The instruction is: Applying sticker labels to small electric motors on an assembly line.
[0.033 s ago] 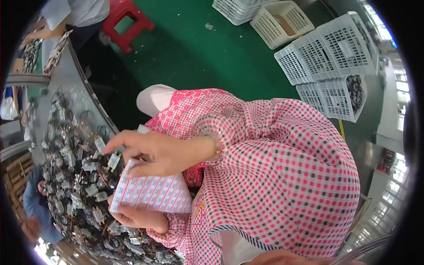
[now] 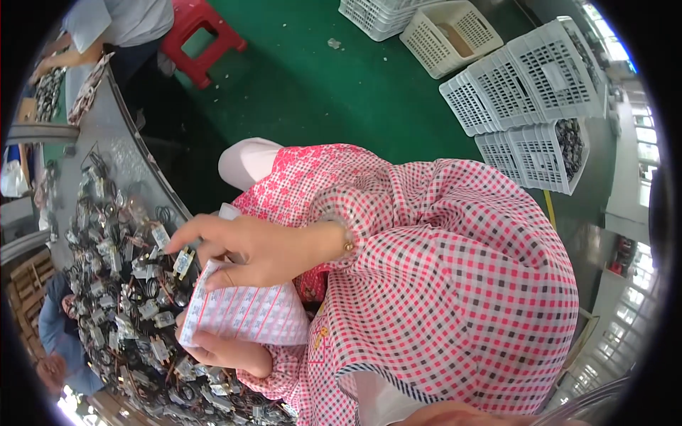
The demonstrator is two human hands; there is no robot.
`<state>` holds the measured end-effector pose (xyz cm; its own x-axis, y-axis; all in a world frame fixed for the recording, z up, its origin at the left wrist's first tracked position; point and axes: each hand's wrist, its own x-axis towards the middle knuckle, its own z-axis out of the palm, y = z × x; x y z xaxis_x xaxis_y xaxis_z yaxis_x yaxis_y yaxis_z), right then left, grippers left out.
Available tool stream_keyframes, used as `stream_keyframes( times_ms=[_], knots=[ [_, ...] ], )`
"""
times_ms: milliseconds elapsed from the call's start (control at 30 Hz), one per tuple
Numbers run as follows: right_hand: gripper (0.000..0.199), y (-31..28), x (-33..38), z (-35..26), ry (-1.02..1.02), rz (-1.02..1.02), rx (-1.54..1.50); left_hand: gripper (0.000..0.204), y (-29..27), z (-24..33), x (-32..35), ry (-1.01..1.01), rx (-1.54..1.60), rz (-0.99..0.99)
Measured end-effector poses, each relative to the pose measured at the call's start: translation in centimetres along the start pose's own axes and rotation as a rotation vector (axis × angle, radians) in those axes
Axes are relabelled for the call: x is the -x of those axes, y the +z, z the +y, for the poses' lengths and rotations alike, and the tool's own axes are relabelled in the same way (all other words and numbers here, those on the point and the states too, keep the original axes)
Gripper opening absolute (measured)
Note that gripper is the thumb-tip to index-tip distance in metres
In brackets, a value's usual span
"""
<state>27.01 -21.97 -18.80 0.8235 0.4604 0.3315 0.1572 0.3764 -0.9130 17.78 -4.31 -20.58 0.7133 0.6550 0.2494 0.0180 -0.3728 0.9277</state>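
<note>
A white sheet of small printed labels (image 2: 249,312) with red lines and blue print, perhaps several sheets thick, is held over the edge of the workbench. My left hand (image 2: 227,353) grips its lower edge, thumb on the printed face and fingers behind. Across the upper edge lies my right hand (image 2: 259,248), its thumb pressed on the sheet's corner. The index finger of that hand stretches out to the left; the other fingers are partly hidden behind the palm. Beyond the fingertips, a small boxy device with a pale label (image 2: 183,263) rests on a heap of similar cabled devices (image 2: 145,309).
The grey workbench (image 2: 117,135) curves along the left. A red plastic stool (image 2: 202,42) stands on the green floor, near a seated person (image 2: 138,25). Stacked white crates (image 2: 522,78) stand at the upper right. Another person (image 2: 60,334) works across the bench.
The label sheet has shifted and tilted slightly in my hands. Both hands keep nearly the same place.
</note>
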Motion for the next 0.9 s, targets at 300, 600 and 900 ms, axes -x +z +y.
stream_keyframes(
  times_ms=[300,600,900],
  knots=[
    [0.044,0.9,-0.2,0.9,0.005,0.007,-0.064,0.014,-0.3,1.7,0.4,0.093,-0.045,0.011],
    [0.058,0.8,0.0,1.1,0.097,0.015,-0.202,0.011,0.6,2.4,0.4,0.122,0.269,-0.202],
    [0.050,-0.3,-0.2,1.0,0.087,0.056,-0.097,0.010,0.4,1.8,0.2,0.099,0.142,-0.225]
  ],
)
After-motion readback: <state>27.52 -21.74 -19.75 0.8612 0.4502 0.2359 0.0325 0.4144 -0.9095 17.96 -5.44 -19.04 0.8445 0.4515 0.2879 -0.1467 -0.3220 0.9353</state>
